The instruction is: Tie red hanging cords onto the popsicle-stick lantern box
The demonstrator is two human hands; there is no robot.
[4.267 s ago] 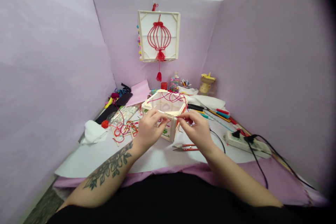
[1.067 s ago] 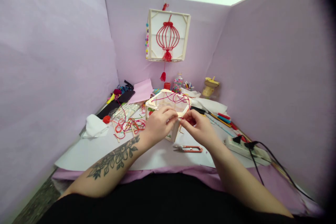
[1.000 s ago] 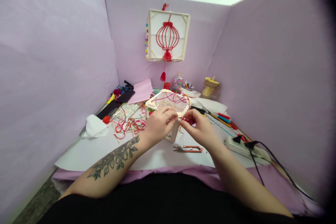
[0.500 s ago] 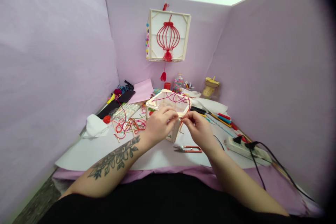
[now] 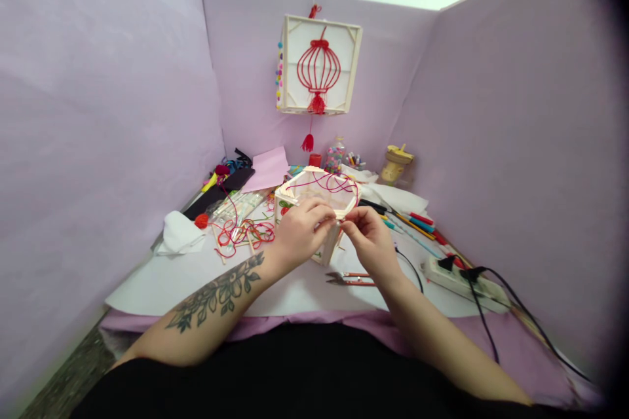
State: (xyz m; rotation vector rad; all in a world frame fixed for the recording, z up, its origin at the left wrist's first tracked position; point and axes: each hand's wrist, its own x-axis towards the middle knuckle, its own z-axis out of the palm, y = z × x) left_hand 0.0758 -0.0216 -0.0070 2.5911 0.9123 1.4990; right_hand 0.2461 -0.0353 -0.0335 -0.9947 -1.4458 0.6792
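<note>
A white box-like frame with pale stick edges (image 5: 320, 254) stands on the white table cover, and dark red string (image 5: 330, 182) lies in loops over its open top. At its near corner, my left hand (image 5: 303, 229) is closed in a pinch at the rim. My right hand (image 5: 367, 236) pinches just right of it, fingertips almost meeting the left ones. What sits between the fingertips is too small to make out, though a bit of red shows there. Red-handled thread snips (image 5: 351, 279) lie below the hands, partly behind my right wrist.
A finished lantern (image 5: 319, 65) with a red tassel hangs at the back. Tangled red and green yarn (image 5: 246, 234) and a white cloth (image 5: 181, 234) lie left. Pens (image 5: 420, 226), a power strip (image 5: 466, 283) and black cables are on the right.
The view has shifted slightly. My right hand has turned a little at the frame's corner, and both hands remain pinched there.
</note>
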